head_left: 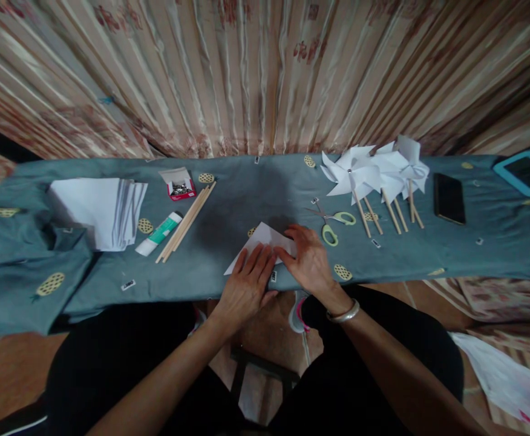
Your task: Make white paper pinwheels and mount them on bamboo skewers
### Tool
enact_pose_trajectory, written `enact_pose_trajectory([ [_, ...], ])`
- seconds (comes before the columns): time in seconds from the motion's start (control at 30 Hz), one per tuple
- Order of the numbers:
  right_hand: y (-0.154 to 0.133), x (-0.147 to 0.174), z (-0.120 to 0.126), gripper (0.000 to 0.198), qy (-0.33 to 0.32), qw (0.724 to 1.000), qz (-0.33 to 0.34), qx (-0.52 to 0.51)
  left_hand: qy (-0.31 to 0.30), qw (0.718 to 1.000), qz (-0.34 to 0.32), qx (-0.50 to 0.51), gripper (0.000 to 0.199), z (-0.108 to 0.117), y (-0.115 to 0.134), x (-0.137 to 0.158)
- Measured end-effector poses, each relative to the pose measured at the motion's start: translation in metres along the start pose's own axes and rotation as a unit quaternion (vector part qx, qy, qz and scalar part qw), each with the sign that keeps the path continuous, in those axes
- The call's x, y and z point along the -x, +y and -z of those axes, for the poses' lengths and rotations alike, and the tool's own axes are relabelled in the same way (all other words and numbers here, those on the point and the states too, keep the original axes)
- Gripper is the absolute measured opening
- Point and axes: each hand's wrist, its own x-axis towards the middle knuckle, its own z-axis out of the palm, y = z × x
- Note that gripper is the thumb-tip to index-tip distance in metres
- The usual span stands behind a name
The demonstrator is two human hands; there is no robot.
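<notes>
A sheet of white paper [264,233], folded to a triangle, lies near the front edge of the cloth-covered table. My left hand [247,281] rests flat on it with the fingers stretched out. At the paper's right corner is my right hand [308,257], its thumb and fingers closed around that corner. Part of the paper is hidden under both hands. Just right of my right hand lie scissors [331,221] with green handles, blades apart. Further right are several white paper pinwheels [353,172] on wooden sticks.
To the left are a stack of white paper [92,209], a glue tube [160,233], several wooden sticks [187,221] and a small red box [181,189] of metal pins. A black phone [449,198] and a blue-framed tablet [528,172] lie at the right. A curtain [247,79] hangs behind.
</notes>
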Motion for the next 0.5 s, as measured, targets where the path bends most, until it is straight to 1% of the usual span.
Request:
enact_pose_trajectory([
  [0.1, -0.001, 0.014, -0.001, 0.051, 0.017, 1.0, -0.011, 0.019, -0.004, 1.0, -0.003, -0.006, 0.069, 0.001, 0.0, 0.0],
  [0.2, -0.002, 0.026, -0.004, 0.06, 0.015, 0.999, -0.031, 0.02, -0.008, 1.0, -0.003, -0.007, 0.068, 0.002, 0.002, -0.001],
  [0.37, 0.003, 0.031, -0.009, 0.061, 0.012, 0.999, -0.05, -0.003, -0.009, 1.0, -0.01, -0.009, 0.068, 0.004, 0.0, 0.001],
  [0.43, 0.009, 0.031, -0.009, 0.059, 0.014, 0.998, -0.051, -0.021, -0.013, 1.0, -0.022, -0.012, 0.066, 0.007, -0.008, 0.008],
  [0.5, 0.016, 0.032, -0.009, 0.057, 0.02, 0.997, -0.059, -0.037, -0.016, 0.999, -0.022, -0.023, 0.063, 0.012, -0.019, 0.021],
])
